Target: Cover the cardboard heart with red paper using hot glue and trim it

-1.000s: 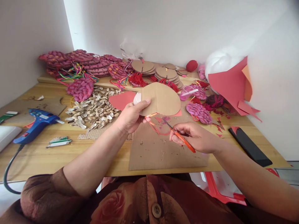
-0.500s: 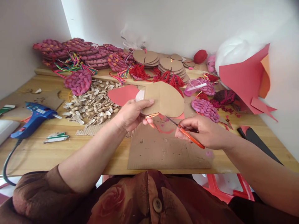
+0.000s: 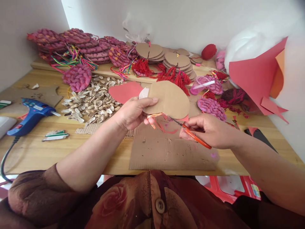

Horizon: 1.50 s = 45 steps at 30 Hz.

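Observation:
My left hand (image 3: 133,112) pinches a brown cardboard heart (image 3: 170,99) backed with red paper (image 3: 125,91), holding it above a flat cardboard sheet (image 3: 166,151). A thin curl of red paper trimming (image 3: 164,127) hangs from the heart's lower edge. My right hand (image 3: 211,131) grips orange-handled scissors (image 3: 193,135), and their blades reach the heart's bottom edge, where red paper sticks out.
A blue glue gun (image 3: 30,115) with its cord lies at the left of the wooden table (image 3: 47,152). A heap of seed shells (image 3: 92,103), pink woven hearts (image 3: 77,77), stacked cardboard hearts (image 3: 177,60), red tassels (image 3: 172,76), red paper sheets (image 3: 258,76) and a black case (image 3: 262,136) surround the cardboard sheet.
The scissors have moved up from below the heart to its bottom edge. The view has shifted a little, and my left hand keeps its hold on the heart.

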Tool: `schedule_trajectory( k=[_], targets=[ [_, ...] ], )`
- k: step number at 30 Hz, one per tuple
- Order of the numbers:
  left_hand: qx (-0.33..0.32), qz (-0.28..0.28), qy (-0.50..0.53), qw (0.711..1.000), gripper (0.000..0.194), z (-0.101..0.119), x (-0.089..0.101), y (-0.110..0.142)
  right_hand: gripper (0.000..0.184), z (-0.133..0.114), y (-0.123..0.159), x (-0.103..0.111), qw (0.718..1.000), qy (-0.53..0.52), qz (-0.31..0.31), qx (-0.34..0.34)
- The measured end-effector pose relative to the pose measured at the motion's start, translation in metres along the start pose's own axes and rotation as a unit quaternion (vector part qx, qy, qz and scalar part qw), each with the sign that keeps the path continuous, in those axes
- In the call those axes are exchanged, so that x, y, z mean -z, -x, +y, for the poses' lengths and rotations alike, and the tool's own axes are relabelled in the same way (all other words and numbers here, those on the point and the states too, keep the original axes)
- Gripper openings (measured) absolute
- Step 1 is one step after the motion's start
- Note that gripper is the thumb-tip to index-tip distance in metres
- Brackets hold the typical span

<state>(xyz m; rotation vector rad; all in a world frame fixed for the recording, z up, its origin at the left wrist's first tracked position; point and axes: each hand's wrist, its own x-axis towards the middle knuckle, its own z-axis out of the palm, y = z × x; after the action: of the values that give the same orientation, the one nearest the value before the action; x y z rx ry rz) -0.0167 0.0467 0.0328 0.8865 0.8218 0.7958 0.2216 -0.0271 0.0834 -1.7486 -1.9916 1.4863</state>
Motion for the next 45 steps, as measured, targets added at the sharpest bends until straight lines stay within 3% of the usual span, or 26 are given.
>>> schedule_trajectory(
  k=[8, 16, 22, 31, 45],
  targets=[
    [0.011, -0.009, 0.003, 1.000, 0.013, 0.002, 0.000, 0.000, 0.033, -0.006, 0.001, 0.000, 0.999, -0.024, -0.005, 0.029],
    [0.012, -0.005, 0.014, 1.000, 0.013, 0.003, -0.001, 0.001, 0.037, -0.009, 0.003, -0.001, 1.000, -0.009, 0.009, 0.000],
    [0.018, -0.023, 0.016, 0.999, 0.014, 0.002, 0.000, -0.001, 0.037, -0.008, 0.003, 0.000, 1.000, -0.002, 0.011, 0.016],
    [0.002, -0.005, 0.019, 1.000, 0.013, 0.006, 0.001, 0.000, 0.036, -0.001, 0.006, 0.001, 0.998, 0.066, 0.008, 0.019],
    [0.011, -0.006, 0.014, 1.000, 0.011, 0.004, -0.002, 0.001, 0.038, -0.009, 0.005, 0.002, 1.000, 0.024, 0.004, 0.009]
  ],
)
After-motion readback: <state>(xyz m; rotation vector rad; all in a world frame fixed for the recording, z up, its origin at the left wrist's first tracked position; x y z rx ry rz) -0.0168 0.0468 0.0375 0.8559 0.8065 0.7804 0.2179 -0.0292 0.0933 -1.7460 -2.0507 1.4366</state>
